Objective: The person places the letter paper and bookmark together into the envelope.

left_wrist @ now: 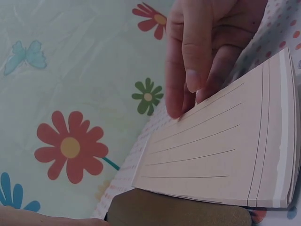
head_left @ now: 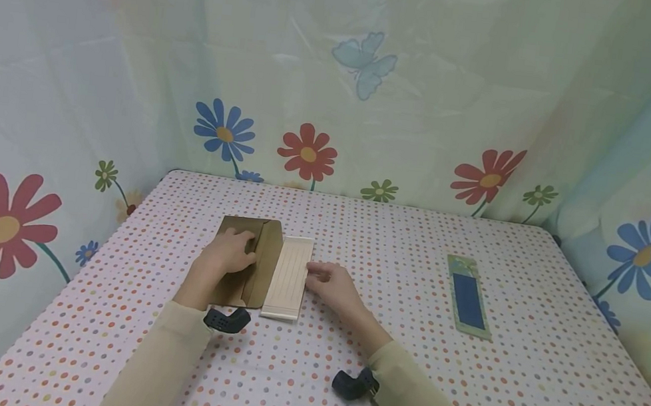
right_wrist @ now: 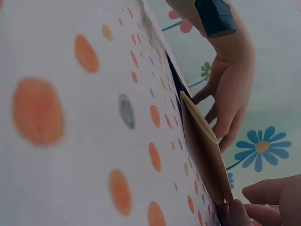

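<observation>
A brown envelope point(head_left: 267, 263) lies on the table left of centre. My left hand point(head_left: 231, 250) rests on it with bent, spread fingers. Along the envelope's right side is a folded sheet of lined paper point(head_left: 289, 278), pale beige and several layers thick. At its right edge my right hand point(head_left: 333, 285) pinches the paper between thumb and fingers. The left wrist view shows the ruled face of the lined paper point(left_wrist: 202, 150) tilted, with my right hand point(left_wrist: 202, 52) at its far edge. In the right wrist view the paper point(right_wrist: 204, 150) stands partly raised off the table.
A flat green patterned piece with a dark blue rectangle point(head_left: 469, 301) lies on the right of the table. The dotted tablecloth point(head_left: 380, 249) covers the table. Flowered curtains point(head_left: 421, 107) hang behind and at both sides. A black camera mount point(head_left: 228, 320) sits at each wrist.
</observation>
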The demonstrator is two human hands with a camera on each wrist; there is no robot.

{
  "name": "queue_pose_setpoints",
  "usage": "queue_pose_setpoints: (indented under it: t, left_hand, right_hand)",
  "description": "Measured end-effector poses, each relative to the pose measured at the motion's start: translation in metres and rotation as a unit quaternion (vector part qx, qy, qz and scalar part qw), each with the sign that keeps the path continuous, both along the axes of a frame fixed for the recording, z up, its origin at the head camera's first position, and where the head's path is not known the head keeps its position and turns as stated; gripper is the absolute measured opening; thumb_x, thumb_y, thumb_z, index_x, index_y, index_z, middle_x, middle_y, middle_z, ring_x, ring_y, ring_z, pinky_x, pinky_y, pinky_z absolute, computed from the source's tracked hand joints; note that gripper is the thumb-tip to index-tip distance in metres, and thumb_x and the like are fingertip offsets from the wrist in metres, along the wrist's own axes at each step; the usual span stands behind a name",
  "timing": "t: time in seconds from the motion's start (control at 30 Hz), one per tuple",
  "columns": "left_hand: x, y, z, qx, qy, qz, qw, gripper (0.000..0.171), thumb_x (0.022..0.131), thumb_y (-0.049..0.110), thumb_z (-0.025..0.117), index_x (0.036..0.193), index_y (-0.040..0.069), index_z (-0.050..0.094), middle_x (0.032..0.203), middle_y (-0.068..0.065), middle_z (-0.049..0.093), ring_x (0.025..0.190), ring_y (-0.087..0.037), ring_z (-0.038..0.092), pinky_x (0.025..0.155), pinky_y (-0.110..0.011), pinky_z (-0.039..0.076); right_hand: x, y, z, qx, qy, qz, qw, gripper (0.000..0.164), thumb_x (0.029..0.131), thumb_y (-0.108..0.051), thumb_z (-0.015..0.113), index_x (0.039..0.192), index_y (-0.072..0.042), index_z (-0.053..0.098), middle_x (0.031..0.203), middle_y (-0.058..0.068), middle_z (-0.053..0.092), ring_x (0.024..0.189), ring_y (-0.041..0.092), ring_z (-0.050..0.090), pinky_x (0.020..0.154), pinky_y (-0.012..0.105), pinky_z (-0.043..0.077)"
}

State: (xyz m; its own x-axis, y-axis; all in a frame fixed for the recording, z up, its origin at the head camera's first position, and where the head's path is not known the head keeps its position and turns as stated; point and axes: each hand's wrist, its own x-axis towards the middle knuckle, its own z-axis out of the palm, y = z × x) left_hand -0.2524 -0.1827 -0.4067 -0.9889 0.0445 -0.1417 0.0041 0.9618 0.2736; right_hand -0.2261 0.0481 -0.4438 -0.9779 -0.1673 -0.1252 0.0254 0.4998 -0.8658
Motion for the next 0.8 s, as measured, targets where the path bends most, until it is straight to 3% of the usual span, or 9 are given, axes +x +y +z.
queue_pose_setpoints:
  t: [0.3,0.8]
  left_hand:
    - [-0.0009,-0.0006,0.0003,-0.002,0.004,-0.005,1.0000,0.055,0.092,0.030,0.054,0.142,0.008,0.044,0.147,-0.026,0.036,0.134,-0.046,0.036,0.104,-0.058,0.038]
    - [-0.0021,-0.0004,-0.0018,-0.002,0.006,-0.003,1.0000,0.055,0.092,0.029,0.054,0.141,0.008,0.044,0.147,-0.025,0.036,0.134,-0.046,0.036,0.105,-0.058,0.037]
  right_hand:
    - [0.0048,-0.0016,0.0004,0.035,0.066,0.038,0.996,0.038,0.088,-0.020,0.061,0.125,-0.012,0.061,0.129,0.009,0.056,0.116,0.026,0.059,0.091,0.035,0.053]
    - [0.0061,-0.0050,0.0023,0.017,0.077,0.118,0.990,0.046,0.087,-0.015,0.065,0.132,-0.010,0.055,0.138,0.011,0.051,0.122,0.026,0.056,0.099,0.032,0.048]
